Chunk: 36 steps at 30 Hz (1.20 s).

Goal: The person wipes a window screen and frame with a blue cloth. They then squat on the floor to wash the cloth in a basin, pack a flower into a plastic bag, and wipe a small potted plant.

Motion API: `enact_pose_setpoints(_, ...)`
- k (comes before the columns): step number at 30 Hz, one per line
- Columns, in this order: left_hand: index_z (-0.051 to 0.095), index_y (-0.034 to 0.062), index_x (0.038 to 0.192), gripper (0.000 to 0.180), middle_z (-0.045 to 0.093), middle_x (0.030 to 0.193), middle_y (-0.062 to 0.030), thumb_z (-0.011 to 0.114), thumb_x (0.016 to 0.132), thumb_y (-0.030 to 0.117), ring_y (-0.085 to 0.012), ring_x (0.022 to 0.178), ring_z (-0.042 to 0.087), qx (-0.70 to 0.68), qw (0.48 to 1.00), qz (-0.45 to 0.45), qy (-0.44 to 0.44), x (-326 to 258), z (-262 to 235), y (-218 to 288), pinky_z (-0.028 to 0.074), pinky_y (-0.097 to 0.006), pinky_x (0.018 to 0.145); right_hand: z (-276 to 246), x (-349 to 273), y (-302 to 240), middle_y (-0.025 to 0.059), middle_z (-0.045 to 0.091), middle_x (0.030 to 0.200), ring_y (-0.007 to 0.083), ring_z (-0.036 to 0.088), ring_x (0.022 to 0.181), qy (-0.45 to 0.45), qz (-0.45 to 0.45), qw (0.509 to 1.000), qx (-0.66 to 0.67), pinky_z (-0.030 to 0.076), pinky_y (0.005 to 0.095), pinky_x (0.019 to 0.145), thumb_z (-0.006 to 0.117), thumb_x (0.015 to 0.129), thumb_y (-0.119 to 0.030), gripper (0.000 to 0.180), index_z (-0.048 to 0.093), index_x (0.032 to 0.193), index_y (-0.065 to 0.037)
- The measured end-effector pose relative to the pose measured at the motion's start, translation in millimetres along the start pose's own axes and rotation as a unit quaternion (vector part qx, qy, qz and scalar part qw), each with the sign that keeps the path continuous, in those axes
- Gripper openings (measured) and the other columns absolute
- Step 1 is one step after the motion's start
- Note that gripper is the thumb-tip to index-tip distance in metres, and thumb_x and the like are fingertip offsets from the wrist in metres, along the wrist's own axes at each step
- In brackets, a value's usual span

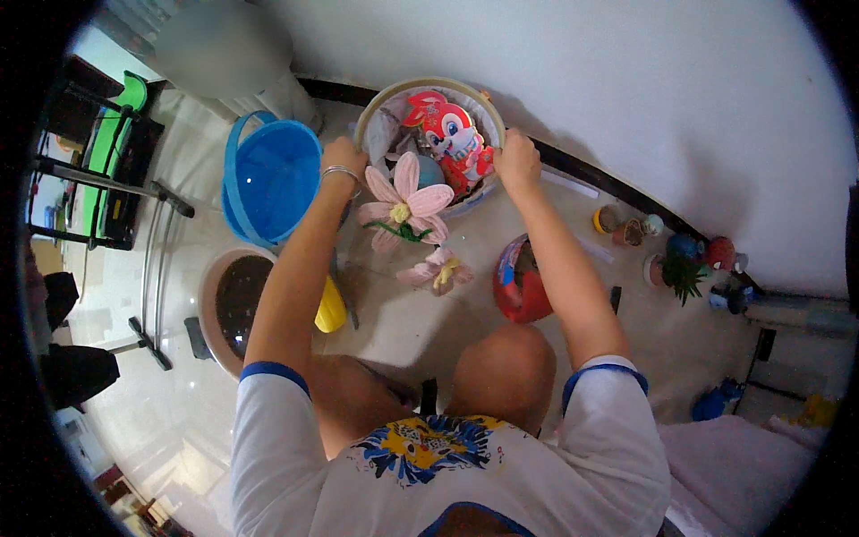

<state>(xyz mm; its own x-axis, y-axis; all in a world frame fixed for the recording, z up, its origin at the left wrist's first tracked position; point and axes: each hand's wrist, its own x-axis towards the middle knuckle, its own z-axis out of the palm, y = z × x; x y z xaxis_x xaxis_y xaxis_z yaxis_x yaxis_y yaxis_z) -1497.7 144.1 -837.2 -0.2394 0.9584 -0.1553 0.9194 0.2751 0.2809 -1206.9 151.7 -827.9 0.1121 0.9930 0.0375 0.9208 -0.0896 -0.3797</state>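
Beside the wall [644, 80], fingers of left hand [345, 156] and right hand [517, 161] pinch the round bin's rim [429, 80]

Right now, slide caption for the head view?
Left hand and right hand grip a round bin with a red rabbit cutout, beside a blue bucket.

White wall [626, 72], shiny pale floor [183, 358].
A dark baseboard [573, 166] lines the wall's foot; left of the wall, a metal frame [107, 180] stands and light glints off the floor.
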Motion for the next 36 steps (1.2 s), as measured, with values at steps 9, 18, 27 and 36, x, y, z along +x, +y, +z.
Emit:
enact_pose_setpoints(9, 0.066, -0.0012, 0.086, 0.026, 0.063, 0.092, -0.0244, 0.058, 0.075, 0.02, -0.0383, 0.086, 0.062, 0.008, 0.999, -0.032, 0.003, -10.2, -4.1, 12.0, 0.051, -0.043, 0.075, -14.3, -6.1, -17.8, 0.0194, 0.063, 0.089, 0.0356, 0.063, 0.083, 0.037, -0.017, 0.996, -0.073, 0.052, 0.0448, 0.071, 0.057, 0.076, -0.01, 0.017, 0.059, 0.09, -0.001)
enact_pose_setpoints(18, 0.064, 0.0012, 0.08, 0.022, 0.065, 0.083, -0.0174, 0.063, 0.075, 0.022, -0.0355, 0.078, 0.063, -0.091, 0.994, -0.008, 0.064, -15.2, -7.4, -4.8, 0.052, -0.039, 0.07, -45.4, 8.5, -8.4, 0.0154, 0.064, 0.084, 0.0276, 0.063, 0.072, 0.038, -0.098, 0.964, 0.244, 0.051, 0.0375, 0.065, 0.066, 0.07, -0.008, 0.03, 0.057, 0.098, 0.0)
enact_pose_setpoints(27, 0.06, 0.0006, 0.089, 0.022, 0.064, 0.076, -0.0136, 0.065, 0.075, 0.017, -0.0208, 0.061, 0.063, -0.183, 0.978, 0.069, 0.072, -13.7, 5.2, -28.1, 0.051, -0.033, 0.055, -90.5, -29.2, -24.1, 0.0044, 0.061, 0.085, 0.0095, 0.058, 0.068, -0.164, -0.071, 0.811, 0.557, 0.047, 0.0212, 0.053, 0.062, 0.082, -0.007, 0.033, 0.055, 0.113, -0.001)
enact_pose_setpoints(36, 0.052, -0.0037, 0.105, 0.04, 0.061, 0.082, -0.0099, 0.069, 0.074, 0.016, -0.0176, 0.066, 0.06, -0.499, 0.863, -0.034, -0.071, -11.1, -2.0, -42.2, 0.051, -0.029, 0.053, -114.9, -56.4, -66.0, 0.0025, 0.061, 0.092, 0.0069, 0.054, 0.08, -0.225, -0.294, 0.773, 0.515, 0.048, 0.0233, 0.071, 0.061, 0.085, -0.01, 0.03, 0.056, 0.112, 0.001)
